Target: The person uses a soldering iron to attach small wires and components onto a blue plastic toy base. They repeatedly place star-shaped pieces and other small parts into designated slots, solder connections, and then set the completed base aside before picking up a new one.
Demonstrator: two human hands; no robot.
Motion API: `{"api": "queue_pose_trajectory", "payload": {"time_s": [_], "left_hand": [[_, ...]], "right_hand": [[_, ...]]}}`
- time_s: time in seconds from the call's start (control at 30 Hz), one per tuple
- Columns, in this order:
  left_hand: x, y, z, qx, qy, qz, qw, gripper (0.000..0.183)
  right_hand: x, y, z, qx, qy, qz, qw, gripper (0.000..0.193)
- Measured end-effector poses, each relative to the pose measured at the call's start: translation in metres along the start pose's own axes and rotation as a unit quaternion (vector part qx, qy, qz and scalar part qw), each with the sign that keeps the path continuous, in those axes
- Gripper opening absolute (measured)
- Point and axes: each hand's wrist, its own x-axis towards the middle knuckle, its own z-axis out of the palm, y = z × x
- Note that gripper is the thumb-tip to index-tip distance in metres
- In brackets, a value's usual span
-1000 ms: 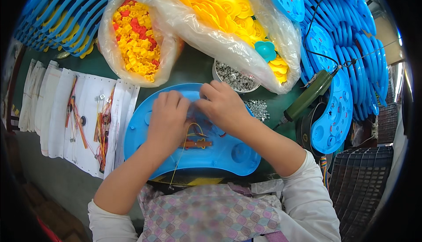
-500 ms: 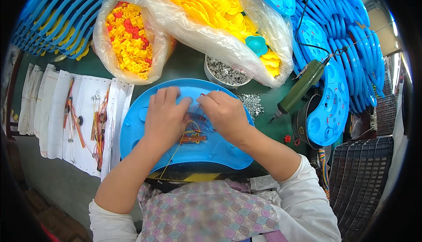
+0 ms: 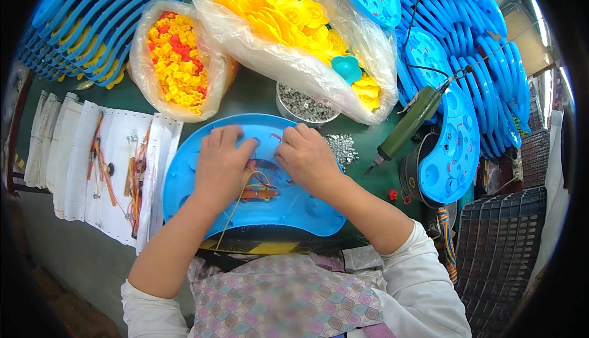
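Note:
A blue kidney-shaped plastic shell [image 3: 294, 215] lies hollow side up before me. In it sits a narrow brown circuit board [image 3: 261, 195] with thin coloured wires; a longer yellow wire [image 3: 230, 220] trails over the near rim. My left hand [image 3: 222, 157] bends its fingers down inside the shell, left of the middle, and wires pass by its palm. What its fingertips hold is hidden. My right hand [image 3: 305, 157] is closed in a pinch at the right. A short bit of red wire [image 3: 276, 136] sticks out at its fingertips.
Behind the shell stand a tub of small metal parts [image 3: 305, 106], a bag of yellow and red pieces [image 3: 177, 62] and a bag of yellow flower shapes [image 3: 294, 13]. A green electric screwdriver [image 3: 408, 123] hangs at the right. Loose screws [image 3: 342, 149] lie nearby; wired parts [image 3: 136, 184] rest on white sheets.
The right hand has drawn slightly away from the left, and the gap between them is wider. The whole view has shifted a little. Board and shell keep their places under the hands.

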Motion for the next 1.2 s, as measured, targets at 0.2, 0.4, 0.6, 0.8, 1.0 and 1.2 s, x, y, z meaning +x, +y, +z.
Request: {"api": "queue_pose_trajectory", "payload": {"time_s": [0.2,0.4,0.6,0.8,1.0,1.2], "left_hand": [[-0.034,-0.008,-0.058,0.006,0.061,-0.056,0.997,0.059],[-0.131,-0.032,-0.077,-0.048,-0.011,-0.306,0.951,0.045],[-0.121,-0.025,-0.077,-0.264,0.118,-0.294,0.911,0.038],[-0.062,-0.086,-0.208,-0.179,0.421,-0.266,0.848,0.037],[0.041,-0.251,-0.423,0.072,0.601,-0.091,0.79,0.058],[0.102,-0.355,-0.521,-0.051,0.596,-0.214,0.773,0.052]], "right_hand": [[-0.013,-0.002,-0.024,0.031,-0.091,-0.023,0.995,0.03],[-0.033,-0.01,-0.02,0.103,0.022,0.062,0.993,0.037],[-0.024,-0.029,-0.043,0.166,0.194,0.045,0.966,0.037],[-0.022,-0.043,-0.083,0.137,0.339,-0.117,0.923,0.035],[-0.008,-0.034,-0.06,0.099,0.307,-0.08,0.943,0.035],[0.023,-0.038,-0.049,0.121,0.262,-0.064,0.955,0.035]]}}
